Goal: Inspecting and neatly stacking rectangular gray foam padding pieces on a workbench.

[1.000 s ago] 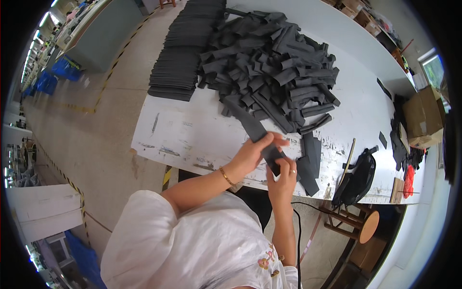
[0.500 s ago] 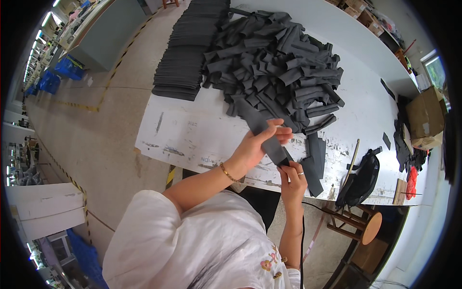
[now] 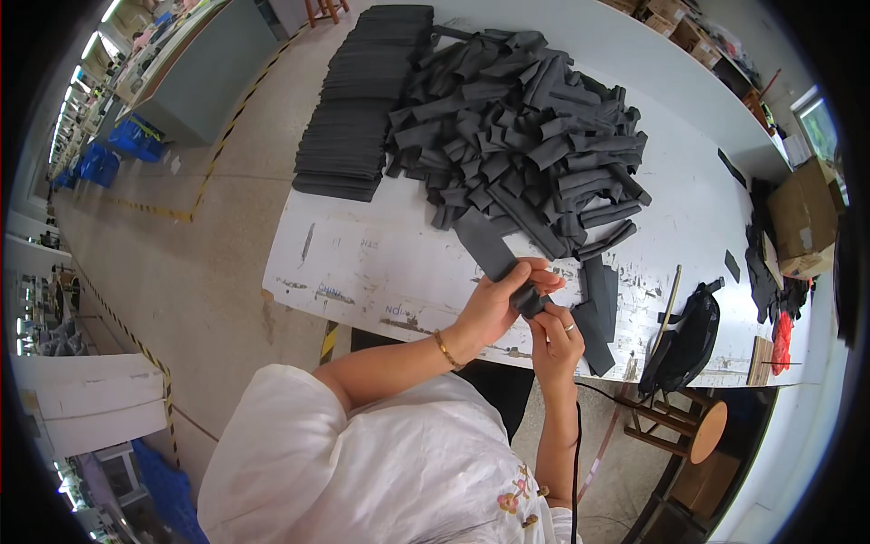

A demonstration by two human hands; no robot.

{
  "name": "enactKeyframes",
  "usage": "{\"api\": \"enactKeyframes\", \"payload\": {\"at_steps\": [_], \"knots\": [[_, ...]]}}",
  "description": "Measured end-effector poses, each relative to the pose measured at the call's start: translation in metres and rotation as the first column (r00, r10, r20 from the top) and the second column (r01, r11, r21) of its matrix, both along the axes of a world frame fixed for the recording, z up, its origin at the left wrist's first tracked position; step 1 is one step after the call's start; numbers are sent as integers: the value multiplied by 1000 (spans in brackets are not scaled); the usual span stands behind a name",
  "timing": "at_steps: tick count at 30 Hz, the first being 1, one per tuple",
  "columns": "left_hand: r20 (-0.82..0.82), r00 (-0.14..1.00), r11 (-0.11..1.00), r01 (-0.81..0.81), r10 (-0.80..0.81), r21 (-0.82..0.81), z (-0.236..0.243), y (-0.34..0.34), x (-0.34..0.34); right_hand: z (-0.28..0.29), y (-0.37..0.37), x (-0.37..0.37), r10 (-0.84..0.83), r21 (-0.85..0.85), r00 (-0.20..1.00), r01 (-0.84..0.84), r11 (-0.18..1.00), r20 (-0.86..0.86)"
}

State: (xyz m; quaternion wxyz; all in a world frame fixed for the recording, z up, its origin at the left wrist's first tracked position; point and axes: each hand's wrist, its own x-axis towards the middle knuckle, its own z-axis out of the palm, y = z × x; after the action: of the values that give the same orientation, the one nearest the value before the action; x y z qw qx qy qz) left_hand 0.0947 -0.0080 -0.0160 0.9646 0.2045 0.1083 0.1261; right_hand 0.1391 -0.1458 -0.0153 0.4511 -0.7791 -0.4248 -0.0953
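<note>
Over the near edge of the white table, both hands hold one dark grey strip of fabric [image 3: 485,245]. My left hand [image 3: 501,299] grips it around the middle, thumb on top and fingers beneath. My right hand [image 3: 555,335] pinches its near end, which looks folded or curled between the two hands. The strip's far end reaches toward a loose heap of similar dark strips [image 3: 526,136]. Left of the heap lies a long, neat row of stacked strips [image 3: 349,118]. A few flat dark pieces [image 3: 595,313] lie just right of my right hand.
On the table's right part are a black bag [image 3: 689,340] and a thin stick [image 3: 666,308]. A wooden stool [image 3: 702,431] stands below that edge. Farther right are a cardboard box [image 3: 802,218] and a red plastic bag [image 3: 781,343]. A black cable [image 3: 579,453] hangs beside my right forearm.
My left hand has slid along the strip toward my right hand, and the two are now closer together. The strip's near end has gone from flat to curled. The view has shifted slightly.
</note>
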Motion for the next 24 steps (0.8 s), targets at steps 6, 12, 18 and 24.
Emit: {"api": "enactKeyframes", "payload": {"at_steps": [6,12,18,24], "knots": [[-9,1000,1000,-19,19,-4,-6,-4,0,-1,5,1,17,12,1000,-17,1000,-5],[-44,999,999,20,-18,31,-15,1,2,5,8,-8,-37,16,908,48,999,-418],[-52,997,994,-43,48,102,-24,20,4,-27,20,-24,-55,317,720,371,873,-692],[43,998,993,30,-36,116,-32,16,-2,-8,18,-21,237,295,181,458,838,-954]]}}
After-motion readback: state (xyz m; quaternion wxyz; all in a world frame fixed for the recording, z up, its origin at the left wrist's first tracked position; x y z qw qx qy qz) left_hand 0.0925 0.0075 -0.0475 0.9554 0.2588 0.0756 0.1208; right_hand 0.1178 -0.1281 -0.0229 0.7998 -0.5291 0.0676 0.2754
